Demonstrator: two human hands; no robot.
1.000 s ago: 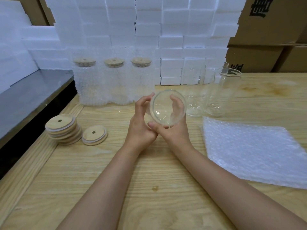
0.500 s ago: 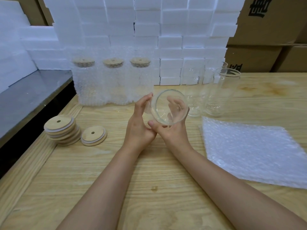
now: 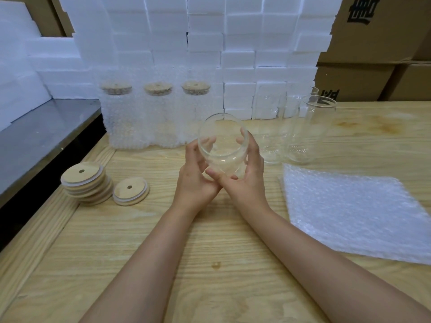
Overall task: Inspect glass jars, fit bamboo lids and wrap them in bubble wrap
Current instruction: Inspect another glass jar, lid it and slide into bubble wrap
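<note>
A clear glass jar (image 3: 222, 141) is held over the middle of the wooden table, its open mouth tipped up towards me. My left hand (image 3: 194, 176) grips its left side and my right hand (image 3: 245, 173) cups its right side and base. A stack of bamboo lids (image 3: 85, 183) lies at the left, with a single bamboo lid (image 3: 130, 191) beside it. A sheet of bubble wrap (image 3: 354, 213) lies flat at the right. Three wrapped, lidded jars (image 3: 156, 115) stand in a row behind my hands. Bare glass jars (image 3: 303, 129) stand at the back right.
White foam blocks (image 3: 210, 43) are piled along the back of the table (image 3: 210, 264). Cardboard boxes (image 3: 377, 54) are stacked at the back right. A dark grey metal surface (image 3: 42, 141) runs along the left, lower than the table edge.
Both hands have turned the jar, so its mouth now tips upward more; the left fingers have wrapped further around its side.
</note>
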